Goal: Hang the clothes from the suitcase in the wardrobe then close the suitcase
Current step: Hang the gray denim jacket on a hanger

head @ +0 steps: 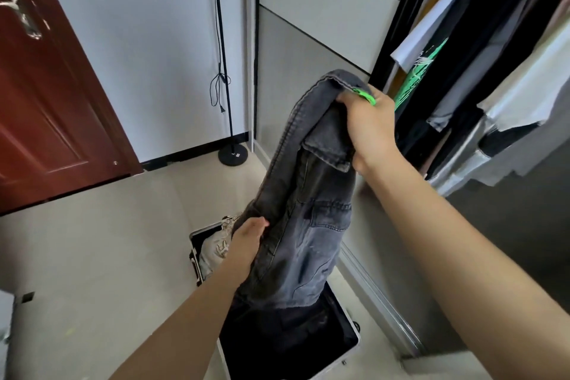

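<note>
While right hand [368, 129] clenches denim jacket [308, 210] and green hanger [365, 98], left hand [246, 241] grasps its 8 o'clock edge; open suitcase [356, 339] at 6 o'clock.

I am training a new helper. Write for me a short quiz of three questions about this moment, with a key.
1. True or false: the suitcase lies open.
2. What does the right hand hold together with the grey denim garment? A) a belt B) a green hanger C) a shoe
3. Which of the two hands grips the garment lower down?
Key: 1 true; 2 B; 3 the left hand.
</note>
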Demonstrator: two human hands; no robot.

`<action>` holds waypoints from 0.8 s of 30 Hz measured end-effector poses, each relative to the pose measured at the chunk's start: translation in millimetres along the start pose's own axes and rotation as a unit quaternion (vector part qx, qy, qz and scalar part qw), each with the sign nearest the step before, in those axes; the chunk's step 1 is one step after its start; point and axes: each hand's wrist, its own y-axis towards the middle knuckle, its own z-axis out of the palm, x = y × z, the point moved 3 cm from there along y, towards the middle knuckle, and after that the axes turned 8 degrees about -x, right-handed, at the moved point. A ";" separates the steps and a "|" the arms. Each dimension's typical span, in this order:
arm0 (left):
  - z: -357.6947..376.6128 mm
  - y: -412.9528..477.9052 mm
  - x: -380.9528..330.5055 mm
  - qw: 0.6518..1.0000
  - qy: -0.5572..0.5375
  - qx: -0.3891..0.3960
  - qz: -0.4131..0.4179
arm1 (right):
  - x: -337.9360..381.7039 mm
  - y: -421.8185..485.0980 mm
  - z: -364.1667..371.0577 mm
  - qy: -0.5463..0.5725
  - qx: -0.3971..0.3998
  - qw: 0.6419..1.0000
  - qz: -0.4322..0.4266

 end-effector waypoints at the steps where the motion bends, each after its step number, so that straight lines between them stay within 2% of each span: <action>1: 5.6 0.8 -7.9 0.999 -0.007 0.026 -0.022 | -0.5 1.2 -5.7 0.011 -0.009 1.000 0.012; 3: 15.6 0.4 -16.4 0.996 -0.005 0.058 -0.063 | 1.1 1.1 -12.6 0.010 -0.003 1.000 0.014; 7: 39.5 -4.9 -7.2 0.987 0.026 0.086 -0.130 | 12.6 -5.7 -13.7 -0.010 0.073 0.997 -0.029; 9: 47.6 -3.4 -2.4 0.990 0.056 0.079 -0.100 | 20.1 -5.5 -15.4 -0.011 0.088 0.995 -0.046; 12: 44.1 1.9 -11.2 0.995 0.094 -0.012 -0.017 | 28.6 7.3 -34.1 -0.036 0.037 0.996 -0.071; 15: 29.3 -0.6 -56.5 0.997 0.017 -0.070 0.037 | 19.7 28.3 -71.7 -0.077 -0.053 0.994 -0.062; 17: 31.5 -8.7 -96.7 0.996 -0.022 -0.051 0.077 | 9.7 37.6 -96.8 -0.109 -0.084 0.989 -0.046; 21: 71.2 -46.0 -159.3 0.988 -0.054 0.048 0.138 | 4.0 53.0 -135.0 -0.140 -0.101 0.985 -0.031; 24: 105.0 -73.1 -190.0 0.984 -0.059 0.089 0.142 | 12.3 73.0 -165.8 -0.188 -0.076 0.979 -0.016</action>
